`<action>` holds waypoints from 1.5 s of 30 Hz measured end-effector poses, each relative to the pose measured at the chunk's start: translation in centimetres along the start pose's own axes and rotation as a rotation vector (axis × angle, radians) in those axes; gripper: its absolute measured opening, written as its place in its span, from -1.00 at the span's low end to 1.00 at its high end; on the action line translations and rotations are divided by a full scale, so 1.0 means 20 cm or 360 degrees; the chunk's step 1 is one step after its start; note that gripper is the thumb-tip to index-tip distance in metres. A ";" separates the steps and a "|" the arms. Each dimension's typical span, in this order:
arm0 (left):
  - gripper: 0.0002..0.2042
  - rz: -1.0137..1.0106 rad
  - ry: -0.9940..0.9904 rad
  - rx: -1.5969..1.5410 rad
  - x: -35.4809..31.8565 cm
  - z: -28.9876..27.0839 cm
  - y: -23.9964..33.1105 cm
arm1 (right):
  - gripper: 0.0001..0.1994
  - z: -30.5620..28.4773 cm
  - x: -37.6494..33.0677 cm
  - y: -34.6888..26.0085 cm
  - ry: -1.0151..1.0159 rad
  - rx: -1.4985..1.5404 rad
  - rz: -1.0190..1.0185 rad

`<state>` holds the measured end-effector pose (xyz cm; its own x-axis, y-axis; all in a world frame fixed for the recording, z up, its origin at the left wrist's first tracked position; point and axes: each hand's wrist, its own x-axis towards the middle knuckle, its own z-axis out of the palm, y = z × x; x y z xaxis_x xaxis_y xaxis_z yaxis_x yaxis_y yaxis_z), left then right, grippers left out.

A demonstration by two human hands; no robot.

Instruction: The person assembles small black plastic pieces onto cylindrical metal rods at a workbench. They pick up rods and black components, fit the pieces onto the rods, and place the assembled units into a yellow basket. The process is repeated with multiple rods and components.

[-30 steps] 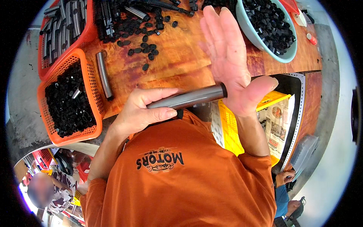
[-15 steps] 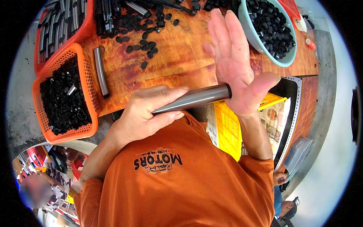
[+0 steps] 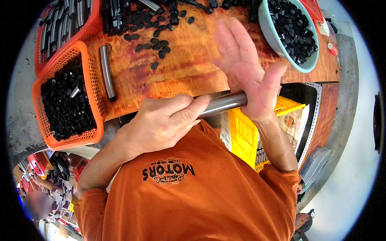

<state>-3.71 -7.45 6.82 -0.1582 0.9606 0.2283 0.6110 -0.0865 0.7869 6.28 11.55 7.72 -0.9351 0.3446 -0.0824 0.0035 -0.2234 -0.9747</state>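
A dark, shiny metal tube [image 3: 225, 105] lies crosswise in front of my chest. My left hand [image 3: 161, 122] is wrapped round its left part, hiding that end. My right hand [image 3: 247, 74] is open, fingers stretched away from me and palm turned up. The heel of that palm touches the tube's right end. On the wooden table [image 3: 189, 76] beyond my hands, small black oval caps [image 3: 161, 44] lie scattered. Another metal tube [image 3: 106, 72] with a black lower end rests at the table's left side.
An orange basket [image 3: 95, 94] of small black parts stands at left, below a red basket [image 3: 94, 24] of metal tubes. A light-blue bowl [image 3: 273, 38] of black caps sits at far right. Below the table's edge is a yellow crate [image 3: 243, 132]. Other people appear at the lower corners.
My left hand has slid right along the tube and closed further round it. My right hand has tilted slightly left, its palm still at the tube's end.
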 end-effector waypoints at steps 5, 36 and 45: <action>-0.47 -0.0025 -0.0013 0.0007 -0.01 -0.01 -0.03 | 0.02 -0.01 0.02 0.05 0.0093 0.0000 0.0331; -0.44 -0.0139 0.0034 0.0057 -0.12 -0.02 0.02 | 0.08 0.09 -0.01 0.13 -0.0121 0.0052 0.0037; -0.43 -0.0066 0.0351 0.0209 -0.24 0.03 -0.08 | 0.03 0.17 0.14 0.18 -0.0089 0.0355 0.0229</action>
<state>-3.52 -11.67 4.06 -0.3418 0.8807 0.3280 0.6935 0.0009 0.7205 2.50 8.56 4.76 -0.9488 0.2454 -0.1990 0.0653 -0.4640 -0.8835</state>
